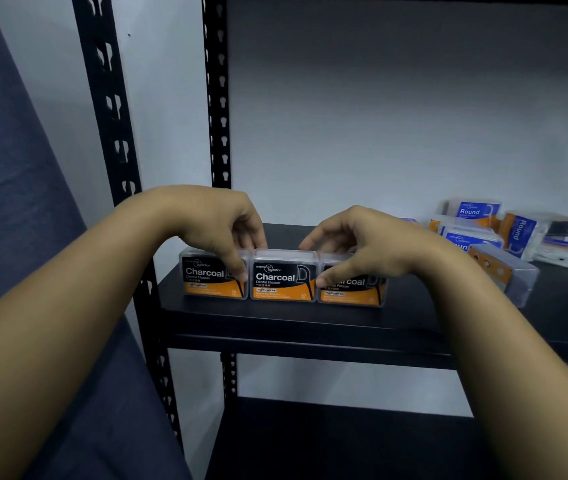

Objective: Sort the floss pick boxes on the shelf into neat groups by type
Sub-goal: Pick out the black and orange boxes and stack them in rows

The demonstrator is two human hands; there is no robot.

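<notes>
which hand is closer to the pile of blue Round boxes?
Right. The right hand grips the rightmost Charcoal box, just left of the blue Round boxes. The left hand grips the leftmost Charcoal box, farther away.

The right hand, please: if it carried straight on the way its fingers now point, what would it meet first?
The right hand points down and leftward at the rightmost Charcoal box, which its thumb already seems to touch; the middle Charcoal box lies next, though depth is unclear.
</notes>
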